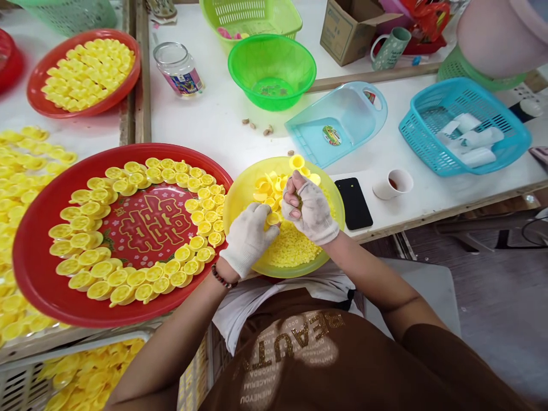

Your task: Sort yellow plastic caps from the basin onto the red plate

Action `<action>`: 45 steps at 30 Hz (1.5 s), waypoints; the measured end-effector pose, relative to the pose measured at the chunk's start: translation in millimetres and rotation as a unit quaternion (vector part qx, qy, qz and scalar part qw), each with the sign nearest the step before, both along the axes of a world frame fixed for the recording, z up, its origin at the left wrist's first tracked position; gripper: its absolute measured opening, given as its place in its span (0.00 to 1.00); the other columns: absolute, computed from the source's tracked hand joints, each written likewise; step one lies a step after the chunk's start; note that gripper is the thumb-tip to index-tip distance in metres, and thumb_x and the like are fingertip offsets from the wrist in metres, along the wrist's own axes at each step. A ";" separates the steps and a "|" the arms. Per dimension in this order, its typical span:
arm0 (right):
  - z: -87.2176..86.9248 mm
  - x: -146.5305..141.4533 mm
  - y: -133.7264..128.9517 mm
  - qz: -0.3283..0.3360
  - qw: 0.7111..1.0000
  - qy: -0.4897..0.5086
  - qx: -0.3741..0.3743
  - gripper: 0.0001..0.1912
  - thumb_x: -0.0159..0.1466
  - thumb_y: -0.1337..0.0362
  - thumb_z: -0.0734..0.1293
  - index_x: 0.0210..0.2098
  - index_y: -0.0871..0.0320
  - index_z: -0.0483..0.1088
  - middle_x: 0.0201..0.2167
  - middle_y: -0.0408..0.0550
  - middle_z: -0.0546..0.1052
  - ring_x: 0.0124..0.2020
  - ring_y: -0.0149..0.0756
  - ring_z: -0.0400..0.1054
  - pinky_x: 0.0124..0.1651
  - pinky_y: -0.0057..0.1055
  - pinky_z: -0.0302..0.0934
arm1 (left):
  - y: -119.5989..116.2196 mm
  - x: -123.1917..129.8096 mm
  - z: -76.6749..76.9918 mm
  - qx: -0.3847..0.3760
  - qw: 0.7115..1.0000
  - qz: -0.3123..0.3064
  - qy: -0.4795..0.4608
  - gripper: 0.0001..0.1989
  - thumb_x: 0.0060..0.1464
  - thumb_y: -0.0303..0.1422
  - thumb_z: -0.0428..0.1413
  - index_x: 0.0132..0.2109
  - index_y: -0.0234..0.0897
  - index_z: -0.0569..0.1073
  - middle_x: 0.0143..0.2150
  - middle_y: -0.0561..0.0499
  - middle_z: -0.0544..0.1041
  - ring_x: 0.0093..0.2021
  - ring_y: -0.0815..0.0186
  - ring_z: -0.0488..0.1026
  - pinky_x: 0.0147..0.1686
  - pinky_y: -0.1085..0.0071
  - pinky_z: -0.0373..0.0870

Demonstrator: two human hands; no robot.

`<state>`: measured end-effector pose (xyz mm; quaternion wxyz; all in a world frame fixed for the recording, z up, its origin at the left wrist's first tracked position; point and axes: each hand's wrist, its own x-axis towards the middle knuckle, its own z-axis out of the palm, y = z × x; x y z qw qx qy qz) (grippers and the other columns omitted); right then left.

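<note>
Both my hands wear white gloves with bare fingertips and are over a yellow bowl. My left hand pinches a small yellow plastic cup between thumb and fingers. My right hand is curled closed just beside it; whatever is inside the fingers is hidden. Loose yellow cups lie in the far part of the bowl, and small pale-yellow pieces fill the near part. To the left, a large red tray carries a ring of filled yellow cups.
Behind the bowl stand a green basin, a blue scoop and a glass jar. On the right are a black phone, a paper cup and a blue basket. Another red tray sits far left.
</note>
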<state>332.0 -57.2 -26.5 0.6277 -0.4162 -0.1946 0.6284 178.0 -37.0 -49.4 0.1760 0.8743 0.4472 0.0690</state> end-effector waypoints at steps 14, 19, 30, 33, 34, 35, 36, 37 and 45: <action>5.5 -14.7 -0.6 -0.053 0.995 -0.069 0.058 0.27 0.68 0.39 0.64 0.27 0.52 0.55 0.21 0.36 0.55 0.19 0.26 0.52 0.22 0.28 0.52 | -18.0 -0.9 11.9 -0.080 0.982 0.012 -0.171 0.09 0.53 0.32 0.59 0.42 0.37 0.74 0.32 0.51 0.77 0.33 0.64 0.72 0.37 0.67 0.69; 6.6 -3.0 -3.3 -0.055 0.998 -0.014 0.033 0.26 0.69 0.41 0.64 0.28 0.53 0.56 0.20 0.34 0.52 0.16 0.24 0.46 0.20 0.27 0.44 | -18.5 -2.1 13.6 -0.082 0.980 0.007 -0.183 0.09 0.54 0.34 0.61 0.42 0.36 0.75 0.32 0.51 0.76 0.33 0.63 0.73 0.38 0.66 0.69; -0.3 9.0 -24.0 -0.051 0.994 -0.077 0.056 0.22 0.68 0.44 0.67 0.30 0.53 0.61 0.20 0.35 0.55 0.17 0.24 0.44 0.19 0.26 0.42 | -16.7 -11.2 8.7 -0.213 0.929 0.016 -0.302 0.16 0.58 0.40 0.62 0.49 0.36 0.77 0.32 0.53 0.76 0.31 0.67 0.71 0.34 0.69 0.69; -8.7 15.3 -37.1 -0.009 0.986 -0.147 0.075 0.20 0.70 0.46 0.66 0.31 0.54 0.63 0.20 0.35 0.56 0.17 0.24 0.47 0.19 0.26 0.42 | 5.1 -34.6 15.5 -0.137 0.931 0.070 -0.331 0.14 0.58 0.41 0.63 0.46 0.37 0.78 0.34 0.51 0.76 0.33 0.66 0.71 0.36 0.69 0.69; -12.0 18.3 -42.6 0.018 0.981 -0.180 0.075 0.19 0.71 0.48 0.65 0.32 0.54 0.64 0.20 0.35 0.57 0.17 0.24 0.49 0.20 0.26 0.43 | 17.2 -47.3 18.1 -0.068 0.943 0.097 -0.311 0.13 0.57 0.40 0.64 0.44 0.37 0.79 0.35 0.51 0.75 0.34 0.65 0.71 0.37 0.68 0.69; -15.1 21.5 -48.1 0.047 0.971 -0.221 0.074 0.17 0.72 0.49 0.64 0.33 0.54 0.66 0.20 0.35 0.58 0.17 0.24 0.50 0.20 0.27 0.45 | 31.0 -62.1 20.3 0.007 0.953 0.126 -0.276 0.12 0.55 0.39 0.64 0.43 0.37 0.79 0.35 0.51 0.75 0.36 0.65 0.70 0.40 0.67 0.68; -18.0 24.5 -53.4 0.073 0.958 -0.267 0.077 0.16 0.73 0.50 0.64 0.34 0.55 0.67 0.20 0.36 0.60 0.18 0.25 0.52 0.21 0.27 0.47 | 45.9 -77.9 21.6 0.075 0.956 0.157 -0.235 0.12 0.55 0.39 0.65 0.44 0.37 0.80 0.34 0.51 0.74 0.36 0.65 0.69 0.41 0.66 0.68; -20.5 27.0 -58.2 0.094 0.940 -0.317 0.086 0.16 0.73 0.52 0.63 0.34 0.55 0.67 0.22 0.37 0.62 0.20 0.25 0.54 0.23 0.27 0.49 | 61.1 -93.9 21.5 0.122 0.956 0.184 -0.194 0.13 0.54 0.39 0.65 0.45 0.36 0.80 0.32 0.52 0.73 0.35 0.65 0.68 0.41 0.66 0.67; -25.8 23.1 -73.3 0.234 0.704 -0.641 0.195 0.14 0.75 0.61 0.58 0.34 0.58 0.68 0.30 0.44 0.71 0.31 0.33 0.63 0.37 0.32 0.56 | 132.5 -156.2 -16.8 0.024 0.971 0.239 0.006 0.06 0.49 0.32 0.63 0.35 0.35 0.77 0.25 0.57 0.68 0.28 0.69 0.64 0.31 0.71 0.58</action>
